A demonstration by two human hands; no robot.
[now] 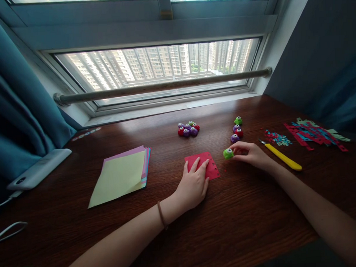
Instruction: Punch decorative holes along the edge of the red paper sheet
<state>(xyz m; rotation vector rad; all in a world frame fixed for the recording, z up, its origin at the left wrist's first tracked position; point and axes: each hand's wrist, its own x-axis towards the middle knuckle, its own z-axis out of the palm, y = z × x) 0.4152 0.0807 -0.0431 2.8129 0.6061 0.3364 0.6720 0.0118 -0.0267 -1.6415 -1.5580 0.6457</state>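
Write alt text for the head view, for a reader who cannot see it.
A left hand lies on a red paper sheet with small holes, while the right hand holds a small green eye-topped object. On the brown wooden table, a stack of coloured paper sheets lies left, a yellow-handled tool right.

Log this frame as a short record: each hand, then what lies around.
Left hand: resting on red paper with holes along its right edge
Right hand: holding a green one-eyed figure
Beyond the hands: small figures, in a cluster and a line
Right side: yellow-handled knife, paper bits, cut strips
Left side: colored paper stack, white device
Surface: brown table
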